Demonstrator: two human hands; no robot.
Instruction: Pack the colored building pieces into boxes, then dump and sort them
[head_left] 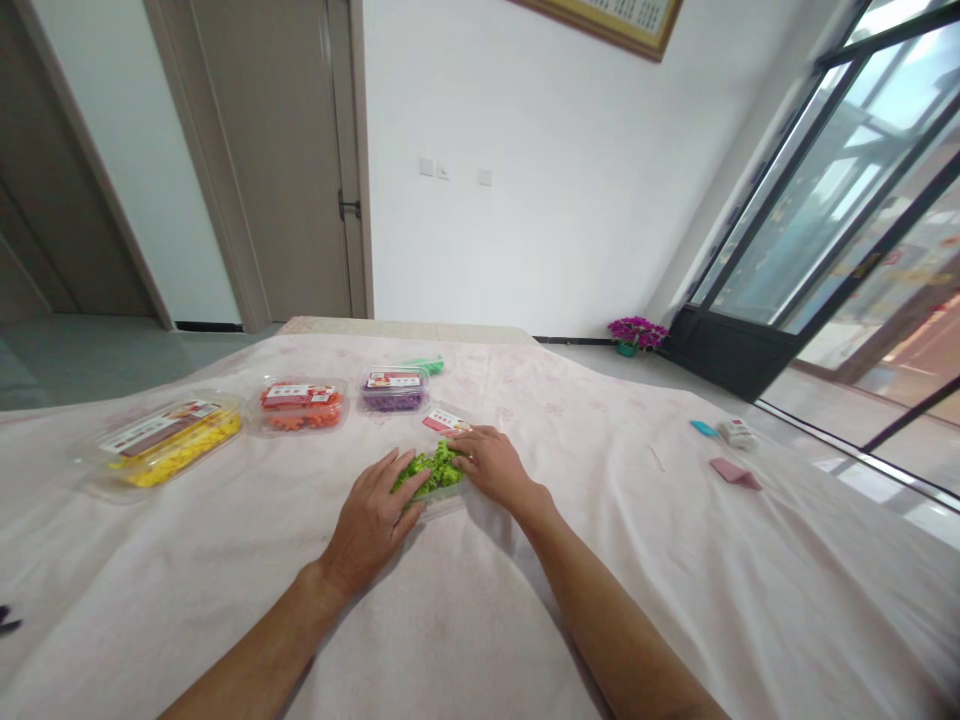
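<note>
A clear plastic box (444,503) filled with green leaf-like pieces (433,472) sits on the cloth in front of me. My left hand (376,507) lies over its left end, fingers spread and touching the greens, thumb along the near side. At the far right end, my right hand (491,463) reaches over with fingers stretched out, their tips on the greens. Both hands are open; part of the box is hidden beneath them. Just behind, a clear lid with a red-and-white label (446,420) lies on the cloth.
Labelled boxes of yellow pieces (176,443), orange-red pieces (302,405) and purple pieces (394,390) stand left and behind. Something green (427,366) lies behind the purple box. On the right are a blue item (703,428), a white item (736,433) and a pink cloth (736,473).
</note>
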